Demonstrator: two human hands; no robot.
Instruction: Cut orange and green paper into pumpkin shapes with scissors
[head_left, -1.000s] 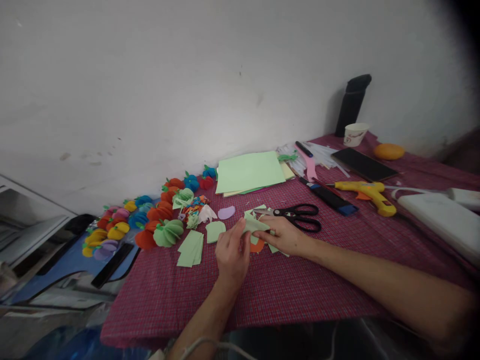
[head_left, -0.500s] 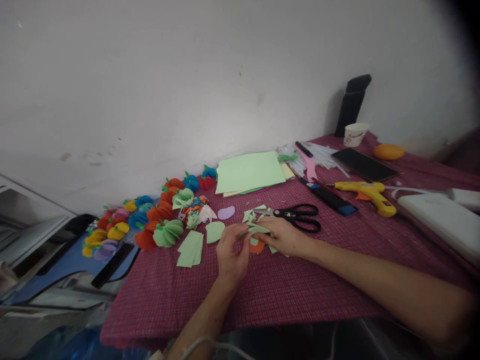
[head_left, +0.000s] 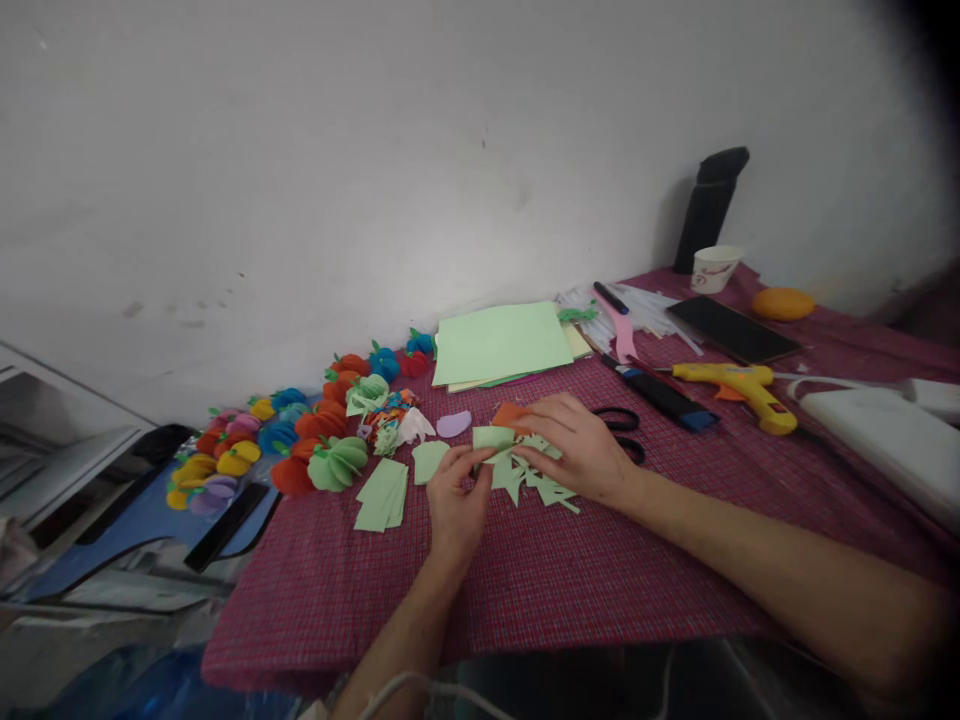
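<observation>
My left hand [head_left: 459, 512] pinches a small light green paper piece [head_left: 491, 437] between thumb and forefinger, just above the table. My right hand [head_left: 581, 452] is closed beside it, its fingertips on an orange paper piece [head_left: 510, 412] at the far edge of the green one. Light green paper scraps [head_left: 544, 485] lie beneath the right hand. Black-handled scissors [head_left: 621, 420] rest behind it, their blades hidden by the hand. Left of my left hand lie a rounded green paper piece [head_left: 430, 462] and several green paper rectangles [head_left: 381, 497].
Paper pumpkins [head_left: 337, 462] in several colours crowd the table's left end. Green sheets [head_left: 502, 345] lie against the wall. To the right are a utility knife [head_left: 667, 397], yellow glue gun [head_left: 739, 385], phone [head_left: 731, 328], paper cup [head_left: 714, 268] and black bottle [head_left: 706, 210].
The orange paper piece has come up from the table into my right fingers. The green paper, formerly tilted between both hands, now lies flatter. My right hand covers more of the scissors.
</observation>
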